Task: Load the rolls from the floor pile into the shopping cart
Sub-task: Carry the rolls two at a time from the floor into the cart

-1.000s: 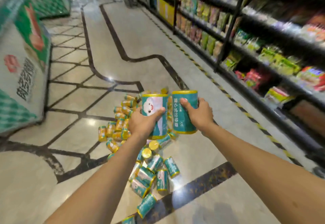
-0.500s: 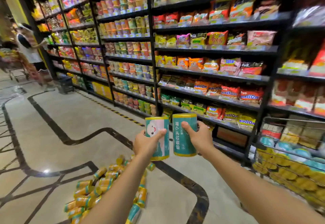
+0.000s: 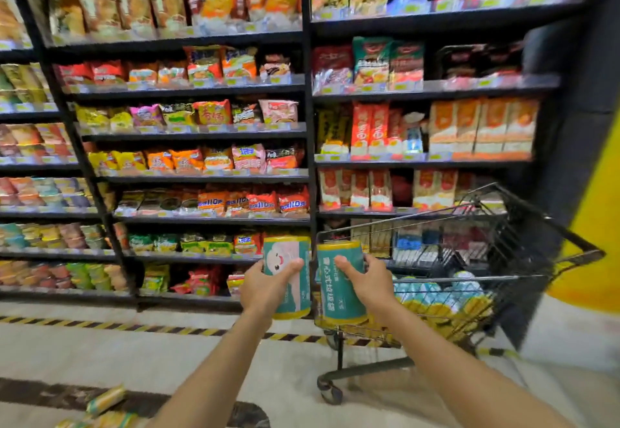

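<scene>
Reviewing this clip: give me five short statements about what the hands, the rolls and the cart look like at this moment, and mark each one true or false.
1. Each hand holds one teal roll. True: the left hand grips the roll with the cartoon face, the right hand grips the roll with printed text.
2. Both held rolls are already inside the shopping cart. False: they are held upright in front of its near end, not yet lowered in.
3. The cart is empty. False: teal and yellow rolls already lie in its basket.
4. Some rolls remain on the floor at lower left. True.
5. The cart stands on the person's left. False: it stands to the right, beside the shelves.
</scene>
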The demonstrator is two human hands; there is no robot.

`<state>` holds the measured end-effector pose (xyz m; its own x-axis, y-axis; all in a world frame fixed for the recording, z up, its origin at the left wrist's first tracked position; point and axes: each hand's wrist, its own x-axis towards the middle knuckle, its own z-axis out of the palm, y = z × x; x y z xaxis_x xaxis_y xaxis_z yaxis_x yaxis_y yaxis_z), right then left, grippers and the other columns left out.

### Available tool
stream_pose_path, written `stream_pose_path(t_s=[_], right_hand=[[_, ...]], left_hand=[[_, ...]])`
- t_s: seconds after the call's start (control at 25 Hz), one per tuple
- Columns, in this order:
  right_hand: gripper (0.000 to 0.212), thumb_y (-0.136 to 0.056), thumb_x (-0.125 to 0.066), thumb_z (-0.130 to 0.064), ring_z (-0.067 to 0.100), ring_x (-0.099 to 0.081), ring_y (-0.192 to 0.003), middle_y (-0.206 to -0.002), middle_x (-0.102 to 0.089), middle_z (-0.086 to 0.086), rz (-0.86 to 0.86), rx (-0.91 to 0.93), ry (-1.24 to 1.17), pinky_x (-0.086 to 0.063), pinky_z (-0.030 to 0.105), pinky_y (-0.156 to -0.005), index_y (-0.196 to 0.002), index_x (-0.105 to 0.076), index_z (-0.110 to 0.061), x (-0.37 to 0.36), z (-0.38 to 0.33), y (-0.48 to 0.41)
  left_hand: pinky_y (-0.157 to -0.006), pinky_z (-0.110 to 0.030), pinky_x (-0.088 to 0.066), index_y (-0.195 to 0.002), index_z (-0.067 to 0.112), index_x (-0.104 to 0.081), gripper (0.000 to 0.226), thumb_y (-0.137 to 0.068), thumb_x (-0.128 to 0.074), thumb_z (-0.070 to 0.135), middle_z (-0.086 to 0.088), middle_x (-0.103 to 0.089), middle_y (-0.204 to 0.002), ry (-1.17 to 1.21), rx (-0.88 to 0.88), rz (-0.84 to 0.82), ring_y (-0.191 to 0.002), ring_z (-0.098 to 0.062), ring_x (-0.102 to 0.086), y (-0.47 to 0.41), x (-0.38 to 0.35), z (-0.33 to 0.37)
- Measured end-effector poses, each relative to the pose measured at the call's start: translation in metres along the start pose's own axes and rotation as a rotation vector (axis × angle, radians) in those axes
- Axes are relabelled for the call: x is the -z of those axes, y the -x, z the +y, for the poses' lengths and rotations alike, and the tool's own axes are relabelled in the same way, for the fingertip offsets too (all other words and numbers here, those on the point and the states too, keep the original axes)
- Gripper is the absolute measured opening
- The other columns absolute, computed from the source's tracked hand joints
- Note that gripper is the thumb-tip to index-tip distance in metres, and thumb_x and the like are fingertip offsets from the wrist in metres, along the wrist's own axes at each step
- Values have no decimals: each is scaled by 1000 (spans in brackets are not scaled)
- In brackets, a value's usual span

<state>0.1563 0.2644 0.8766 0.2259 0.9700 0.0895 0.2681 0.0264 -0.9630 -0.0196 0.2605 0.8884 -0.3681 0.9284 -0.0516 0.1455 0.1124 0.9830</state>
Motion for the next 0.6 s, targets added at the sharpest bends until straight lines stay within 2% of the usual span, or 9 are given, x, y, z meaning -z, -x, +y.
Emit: stream_pose_path(t_s=[0.12, 0.24, 0.44, 0.6], right_hand=[[36, -80, -67, -54, 21, -66, -85, -90, -66, -2, 91, -36, 55, -55, 42, -80, -92, -58, -21, 68, 23, -34], [40, -81, -64, -56, 21, -65, -85, -91, -65, -1, 142, -50, 114, -54, 41, -80, -96, -59, -19, 127, 41, -70], [41, -82, -63, -57, 22, -63, -86, -91, -66, 3, 217, -98, 141, -51, 36, -75, -91, -60, -17, 185, 72, -128], [44, -81, -64, -57, 20, -65, -85, -91, -69, 2, 280, -142, 125, -54, 40, -79, -94, -64, -15, 205, 105, -185]], left_hand=[[-73, -41, -59, -81, 25, -55, 36, -69, -80, 47, -1, -69, -86, -9, 14, -84, -76, -20, -69, -3, -83, 10], [-75, -43, -59, -82, 26, -55, 38, -66, -81, 50, -2, -70, -88, -10, 20, -148, -77, -22, -69, -7, -157, 16], [-69, -35, -58, -77, 26, -55, 32, -70, -80, 45, 4, -64, -78, -91, 4, -247, -72, -18, -66, -30, -248, 20], [-61, -29, -53, -83, 22, -57, 35, -70, -79, 45, 4, -63, -78, -112, 31, -300, -70, -15, -62, -75, -313, 16]])
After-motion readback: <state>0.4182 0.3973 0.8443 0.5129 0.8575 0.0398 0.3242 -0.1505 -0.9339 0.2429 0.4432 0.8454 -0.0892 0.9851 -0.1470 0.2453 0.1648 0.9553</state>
